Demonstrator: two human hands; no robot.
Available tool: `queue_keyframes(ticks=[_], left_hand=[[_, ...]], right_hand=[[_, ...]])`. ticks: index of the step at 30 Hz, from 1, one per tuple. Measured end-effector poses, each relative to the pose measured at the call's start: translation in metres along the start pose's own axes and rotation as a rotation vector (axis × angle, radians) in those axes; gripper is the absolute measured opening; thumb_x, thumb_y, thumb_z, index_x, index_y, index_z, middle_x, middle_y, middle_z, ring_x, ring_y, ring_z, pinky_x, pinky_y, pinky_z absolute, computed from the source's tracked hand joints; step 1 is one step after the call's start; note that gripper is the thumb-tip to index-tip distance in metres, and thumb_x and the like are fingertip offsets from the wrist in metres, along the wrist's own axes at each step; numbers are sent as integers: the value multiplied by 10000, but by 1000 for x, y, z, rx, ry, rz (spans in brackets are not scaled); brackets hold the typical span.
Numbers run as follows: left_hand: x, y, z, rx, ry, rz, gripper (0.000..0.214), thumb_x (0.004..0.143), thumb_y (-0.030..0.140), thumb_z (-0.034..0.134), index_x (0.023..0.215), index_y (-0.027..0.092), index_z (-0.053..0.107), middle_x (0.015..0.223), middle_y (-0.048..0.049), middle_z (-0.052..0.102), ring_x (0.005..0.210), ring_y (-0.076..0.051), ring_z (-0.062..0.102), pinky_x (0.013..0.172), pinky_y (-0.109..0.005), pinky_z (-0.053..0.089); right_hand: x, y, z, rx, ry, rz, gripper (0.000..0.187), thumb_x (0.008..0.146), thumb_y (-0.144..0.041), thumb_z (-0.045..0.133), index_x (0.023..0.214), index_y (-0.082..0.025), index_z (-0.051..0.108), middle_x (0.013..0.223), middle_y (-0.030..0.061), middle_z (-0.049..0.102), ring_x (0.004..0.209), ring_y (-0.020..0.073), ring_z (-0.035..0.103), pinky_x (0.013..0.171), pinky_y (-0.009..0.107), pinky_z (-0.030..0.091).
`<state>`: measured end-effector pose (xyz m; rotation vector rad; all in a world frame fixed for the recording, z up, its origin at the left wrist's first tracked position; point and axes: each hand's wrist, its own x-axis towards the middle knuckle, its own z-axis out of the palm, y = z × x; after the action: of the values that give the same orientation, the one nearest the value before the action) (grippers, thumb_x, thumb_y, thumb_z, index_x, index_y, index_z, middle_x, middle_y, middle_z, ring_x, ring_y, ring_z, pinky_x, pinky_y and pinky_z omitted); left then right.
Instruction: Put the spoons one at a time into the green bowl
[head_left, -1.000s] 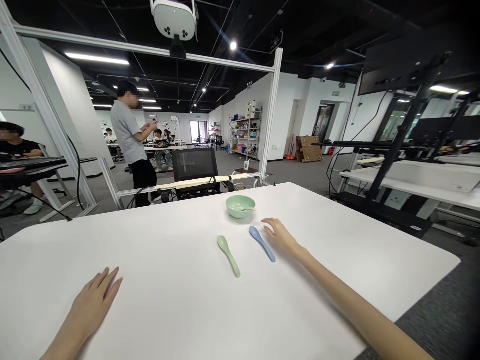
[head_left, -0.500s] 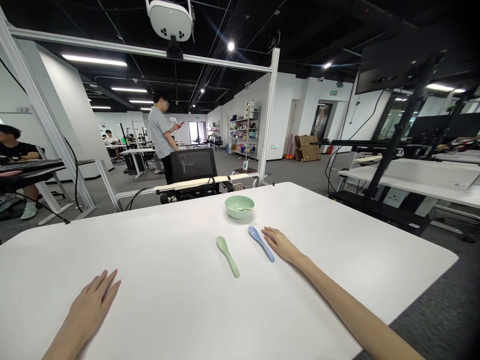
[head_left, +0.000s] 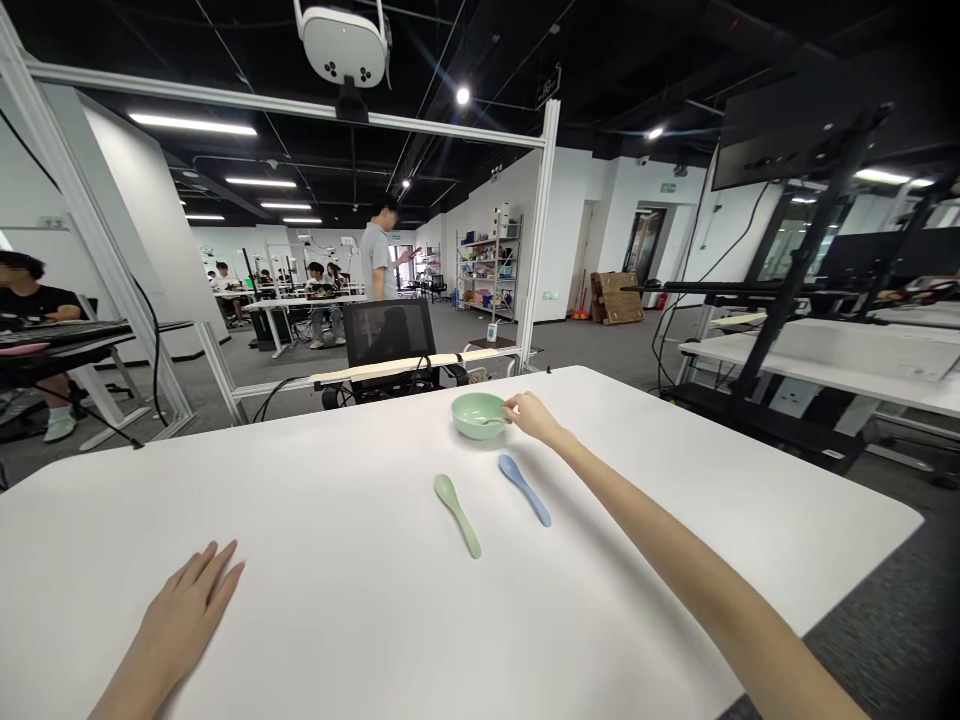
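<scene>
A light green bowl [head_left: 466,428] stands toward the far side of the white table [head_left: 337,580]. Inside it lies a pale spoon [head_left: 491,420], its handle resting over the right side of the rim. My right hand [head_left: 531,414] is at that rim, fingers pinched on the handle end. Nearer to me, a green spoon [head_left: 457,514] and a blue spoon [head_left: 525,490] lie side by side, both with bowls pointing away. On the left, my left hand [head_left: 184,610] rests flat on the tabletop with fingers stretched, holding nothing.
A metal frame [head_left: 535,230] rises beyond the table's far edge, with a black chair [head_left: 390,333] behind it. Someone in a grey shirt [head_left: 376,260] stands further back. A monitor stand [head_left: 784,280] and another desk are at the right.
My right hand has moved from beside the blue spoon forward and left to the bowl, closing on the pale spoon's handle. My left hand stays put. The standing person has moved right.
</scene>
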<state>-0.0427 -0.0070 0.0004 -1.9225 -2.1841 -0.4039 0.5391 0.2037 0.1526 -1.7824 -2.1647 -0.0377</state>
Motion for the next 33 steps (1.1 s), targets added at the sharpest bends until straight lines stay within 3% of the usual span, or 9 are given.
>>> queue_keyframes(ticks=[5,9,13,17,19,22,25,28,33], left_hand=[[-2,3,-5,-4,46,17,603,862,522,387,1214,229,780,1314,-141,779,1330,-336,645,1099,-479,526],[-3,8,-2,-10,21,-50,671,883,504,323,1303,189,741,1411,-146,729,1371,-336,621,1141,-492,500],[-4,11,-1,-44,48,-109,713,884,555,339,1364,170,697,1454,-151,700,1389,-340,607,1170,-498,480],[-4,31,-19,-189,128,-99,705,891,595,349,1335,169,694,1400,-170,721,1330,-357,632,1115,-526,514],[-2,57,-35,-322,146,-90,675,880,625,383,1273,188,715,1272,-161,773,1176,-351,692,1037,-525,553],[1,118,-57,-578,87,-132,672,852,726,423,1145,219,753,1048,-115,809,925,-297,716,910,-465,587],[5,190,-72,-830,-89,-138,729,829,829,417,981,223,793,868,-76,779,742,-239,662,734,-390,558],[12,252,-77,-1058,-182,-146,830,765,915,410,830,182,792,711,-73,722,636,-194,575,652,-356,500],[21,300,-79,-1191,-329,-118,776,734,905,478,742,173,738,771,-89,737,635,-161,559,592,-307,436]], right_hand=[[36,-33,3,-85,-97,99,229,953,-267,707,1066,-117,837,1119,206,809,1123,299,744,940,303,511],[45,-45,10,-102,-136,147,304,821,-208,845,1106,-105,819,1143,230,801,1129,337,749,932,343,536],[41,-50,4,-71,-122,150,232,871,-102,745,1090,-68,812,1137,257,793,1097,325,757,862,314,536],[25,-62,-13,-9,-32,110,265,999,-126,556,1087,-92,805,1139,218,798,1072,264,749,829,269,503],[9,-73,-18,96,46,46,280,1026,-171,529,1087,-126,798,1114,170,807,1026,232,744,811,252,489],[-29,-96,-17,400,137,-65,210,992,-214,598,1032,-132,787,1020,118,812,834,191,725,725,248,478],[-74,-122,-4,676,49,-77,175,954,-237,643,969,-127,778,854,69,785,586,138,630,595,249,443],[-114,-143,14,798,2,-89,111,896,-203,691,845,-146,771,725,25,729,583,128,590,592,243,419],[-153,-152,32,873,-81,-97,190,914,-235,686,759,-159,768,665,3,679,583,119,524,580,246,380]])
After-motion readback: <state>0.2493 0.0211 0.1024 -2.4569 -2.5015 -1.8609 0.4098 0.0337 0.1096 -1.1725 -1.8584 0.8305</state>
